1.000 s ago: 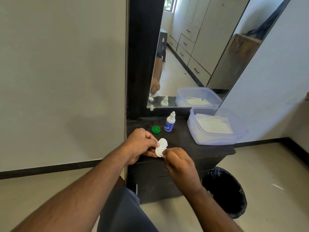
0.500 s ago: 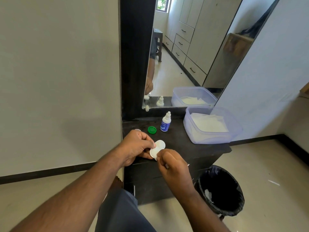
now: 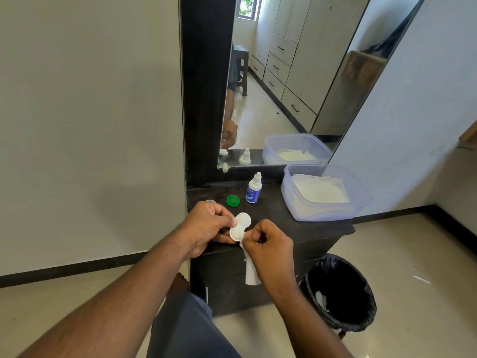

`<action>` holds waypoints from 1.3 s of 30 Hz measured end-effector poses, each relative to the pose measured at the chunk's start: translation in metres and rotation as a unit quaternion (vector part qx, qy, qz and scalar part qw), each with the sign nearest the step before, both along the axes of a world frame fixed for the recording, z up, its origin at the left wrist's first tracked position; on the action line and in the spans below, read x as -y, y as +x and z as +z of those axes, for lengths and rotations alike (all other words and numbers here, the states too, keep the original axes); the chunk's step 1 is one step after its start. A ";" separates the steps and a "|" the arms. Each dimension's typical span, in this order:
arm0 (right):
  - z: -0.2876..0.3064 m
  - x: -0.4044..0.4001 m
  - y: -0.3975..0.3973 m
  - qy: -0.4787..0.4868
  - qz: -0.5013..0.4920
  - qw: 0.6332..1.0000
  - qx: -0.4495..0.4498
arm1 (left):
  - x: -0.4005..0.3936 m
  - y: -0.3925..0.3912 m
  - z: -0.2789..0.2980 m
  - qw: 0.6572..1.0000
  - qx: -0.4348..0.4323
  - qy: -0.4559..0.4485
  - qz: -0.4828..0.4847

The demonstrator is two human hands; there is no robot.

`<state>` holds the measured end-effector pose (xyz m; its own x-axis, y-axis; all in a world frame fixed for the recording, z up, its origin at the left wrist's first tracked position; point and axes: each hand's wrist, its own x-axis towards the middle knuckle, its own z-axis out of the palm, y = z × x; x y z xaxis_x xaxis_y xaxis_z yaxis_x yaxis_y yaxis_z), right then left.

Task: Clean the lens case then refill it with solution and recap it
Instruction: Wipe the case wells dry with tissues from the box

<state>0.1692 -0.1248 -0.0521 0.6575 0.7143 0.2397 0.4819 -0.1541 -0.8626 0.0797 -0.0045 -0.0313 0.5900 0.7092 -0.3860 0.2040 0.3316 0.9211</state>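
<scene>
White lens case (image 3: 240,226) sits pinched in left hand (image 3: 206,226) fingers above the bench (image 3: 284,223); right hand (image 3: 268,244) fingers clamp a tissue (image 3: 251,270) touching the case's near end

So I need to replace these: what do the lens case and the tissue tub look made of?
Lens case: white plastic, apparently matte; it keeps its moulded twin-cup shape in the left hand. Tissue tub: translucent, bluish plastic, probably slightly glossy; the white tissues show through its walls.
</scene>
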 end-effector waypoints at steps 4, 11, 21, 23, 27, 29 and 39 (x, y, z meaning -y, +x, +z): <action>0.002 -0.001 0.002 -0.010 0.037 0.999 0.037 | 0.001 -0.001 0.001 1.000 0.003 -0.001 -0.003; 0.003 0.003 0.010 -0.027 0.028 0.999 0.016 | 0.003 -0.002 -0.002 1.000 0.021 -0.012 0.010; 0.009 -0.004 0.027 -0.002 0.026 1.000 0.002 | 0.003 -0.002 0.002 1.000 0.012 -0.020 -0.015; 0.008 -0.006 0.026 0.004 0.040 0.998 0.047 | 0.002 -0.003 0.002 0.999 0.018 -0.024 -0.021; 0.010 -0.008 0.021 -0.004 0.047 0.997 0.057 | 0.001 -0.006 0.003 0.999 0.027 -0.033 -0.026; 0.009 -0.007 0.023 0.006 0.024 0.999 0.022 | 0.003 -0.006 0.003 0.999 0.030 -0.035 -0.023; 0.011 0.005 0.032 -0.011 -0.012 0.975 -0.224 | 0.001 -0.005 0.007 0.996 0.012 0.056 -0.066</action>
<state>0.2011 -0.1300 -0.0409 0.7091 0.6994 -0.0899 0.0548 -0.1818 -0.9818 0.0746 -0.0054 -0.0246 0.6894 0.6618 -0.2944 0.2171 0.1989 0.9557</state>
